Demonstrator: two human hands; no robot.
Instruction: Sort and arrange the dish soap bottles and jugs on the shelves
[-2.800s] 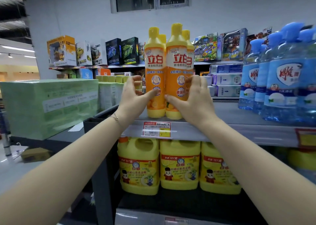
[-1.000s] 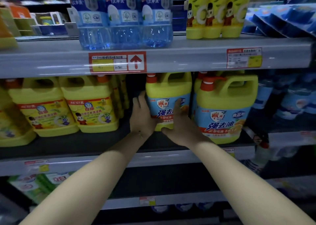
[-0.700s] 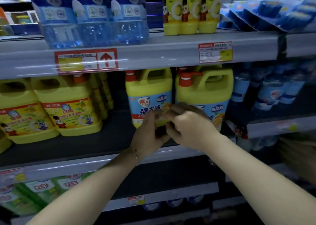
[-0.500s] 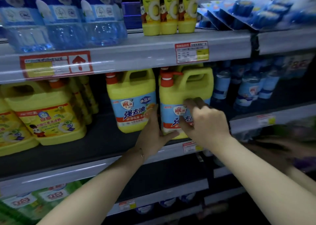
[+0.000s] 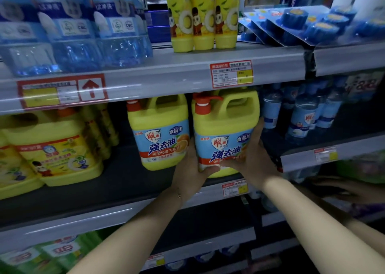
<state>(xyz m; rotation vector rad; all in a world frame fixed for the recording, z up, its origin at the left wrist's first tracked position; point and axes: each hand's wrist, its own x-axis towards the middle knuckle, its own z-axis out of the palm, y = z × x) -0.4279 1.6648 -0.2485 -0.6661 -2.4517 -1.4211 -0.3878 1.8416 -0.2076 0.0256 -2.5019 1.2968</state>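
On middle shelf (image 5: pixel 116 182), left: yellow cartoon-label jugs (image 5: pixel 56 154). Centre: yellow jug (image 5: pixel 160 134), blue label reading 强去油, 食品用. Just right, at shelf edge: same-label pump jug (image 5: pixel 225 127), gripped low by left hand (image 5: pixel 191 169), right side by right hand (image 5: pixel 252 159).

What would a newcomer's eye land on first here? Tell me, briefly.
The left hand and right hand grip a yellow pump jug at the front of the middle shelf, beside its twin jug. Above, clear blue bottles crowd the left of the upper shelf, three yellow bottles its centre.
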